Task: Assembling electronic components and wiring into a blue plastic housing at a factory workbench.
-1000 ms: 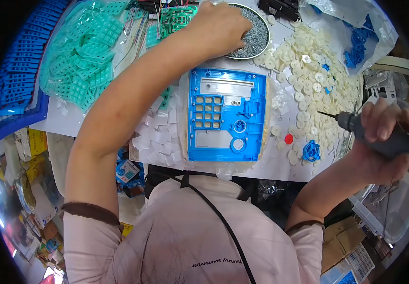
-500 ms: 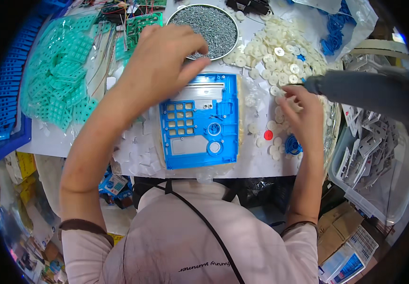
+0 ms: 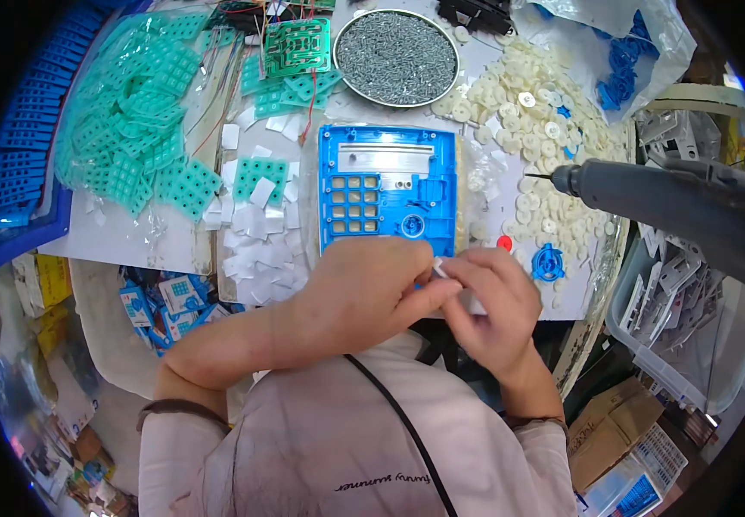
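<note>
From my feed, both hands meet at the near edge of the blue plastic phone housing with the square keypad holes (image 3: 387, 194), which lies flat on the bench. My left hand (image 3: 364, 297) and right hand (image 3: 493, 306) pinch a small white piece (image 3: 439, 266) between closed fingertips; can't tell what it is. The grey electric screwdriver (image 3: 648, 200) hangs unheld at right, over the cream round plastic buttons (image 3: 527, 112).

We see a round dish of little screws (image 3: 397, 57), a pile of white buttons (image 3: 534, 138), green rubber pads (image 3: 131, 129) and a grey power screwdriver (image 3: 648, 202)
</note>
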The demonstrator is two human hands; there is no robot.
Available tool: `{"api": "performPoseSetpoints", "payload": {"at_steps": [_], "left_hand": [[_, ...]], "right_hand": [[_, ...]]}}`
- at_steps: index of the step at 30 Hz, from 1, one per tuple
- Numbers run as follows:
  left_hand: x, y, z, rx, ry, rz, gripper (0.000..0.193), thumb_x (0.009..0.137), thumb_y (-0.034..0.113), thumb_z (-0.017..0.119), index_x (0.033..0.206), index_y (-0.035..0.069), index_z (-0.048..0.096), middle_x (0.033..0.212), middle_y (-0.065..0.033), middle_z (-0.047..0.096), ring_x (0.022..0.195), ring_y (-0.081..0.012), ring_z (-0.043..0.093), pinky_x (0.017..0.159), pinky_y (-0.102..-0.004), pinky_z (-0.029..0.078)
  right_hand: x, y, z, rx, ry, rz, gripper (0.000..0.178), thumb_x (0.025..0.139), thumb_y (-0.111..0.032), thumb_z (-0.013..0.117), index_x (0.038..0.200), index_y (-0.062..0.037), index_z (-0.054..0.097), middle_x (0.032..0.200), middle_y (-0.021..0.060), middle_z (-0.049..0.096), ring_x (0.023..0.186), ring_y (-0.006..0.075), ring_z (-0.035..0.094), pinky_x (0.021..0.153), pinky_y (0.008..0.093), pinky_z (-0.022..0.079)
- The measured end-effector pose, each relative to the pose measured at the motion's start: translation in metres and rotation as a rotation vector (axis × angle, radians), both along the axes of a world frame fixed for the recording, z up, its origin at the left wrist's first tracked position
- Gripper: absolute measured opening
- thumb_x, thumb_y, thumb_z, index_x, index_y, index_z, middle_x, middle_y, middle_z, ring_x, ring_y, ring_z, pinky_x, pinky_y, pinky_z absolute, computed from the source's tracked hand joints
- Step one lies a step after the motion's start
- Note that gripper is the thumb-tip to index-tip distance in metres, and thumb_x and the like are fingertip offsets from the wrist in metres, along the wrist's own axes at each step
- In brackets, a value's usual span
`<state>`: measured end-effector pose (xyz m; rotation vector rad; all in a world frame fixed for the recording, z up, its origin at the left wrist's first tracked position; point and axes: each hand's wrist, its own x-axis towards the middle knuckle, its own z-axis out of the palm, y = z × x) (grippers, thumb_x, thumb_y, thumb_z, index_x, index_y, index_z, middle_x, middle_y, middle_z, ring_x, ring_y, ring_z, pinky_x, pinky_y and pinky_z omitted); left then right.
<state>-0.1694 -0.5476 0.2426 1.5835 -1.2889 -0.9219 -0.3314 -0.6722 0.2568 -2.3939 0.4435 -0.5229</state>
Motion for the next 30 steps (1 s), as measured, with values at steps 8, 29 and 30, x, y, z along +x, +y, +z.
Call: {"api": "performPoseSetpoints", "payload": {"at_steps": [8,29,30], "left_hand": [[0.005,0.026,-0.006,0.002,-0.079,-0.047,0.012,0.087,0.009,0.066,0.081,0.005,0.056,0.068,-0.0114,0.056,0.059,-0.0313,0.058,0.053,-0.0411,0.042],[0.031,0.006,-0.032,-0.218,-0.607,-0.097,0.034,0.080,0.008,0.072,0.113,0.005,0.067,0.096,-0.0083,0.057,0.083,-0.0269,0.055,0.075,-0.0415,0.042],[0.031,0.006,-0.032,-0.212,-0.615,-0.104,0.034,0.079,0.008,0.072,0.113,0.005,0.067,0.096,-0.0083,0.057,0.083,-0.0269,0.055,0.075,-0.0415,0.042]], "right_hand": [[0.003,0.009,-0.001,0.093,-0.007,0.143,0.023,0.075,-0.004,0.080,0.095,-0.0014,0.070,0.080,0.0094,0.067,0.068,0.0269,0.063,0.059,0.0361,0.051],[0.042,0.003,-0.032,-0.087,0.335,-0.222,0.018,0.085,-0.018,0.075,0.079,-0.0067,0.063,0.066,0.0114,0.064,0.060,0.0311,0.065,0.052,0.0412,0.048],[0.042,0.001,-0.032,-0.085,0.347,-0.218,0.019,0.085,-0.019,0.075,0.079,-0.0067,0.062,0.066,0.0114,0.064,0.060,0.0311,0.065,0.052,0.0411,0.048]]}}
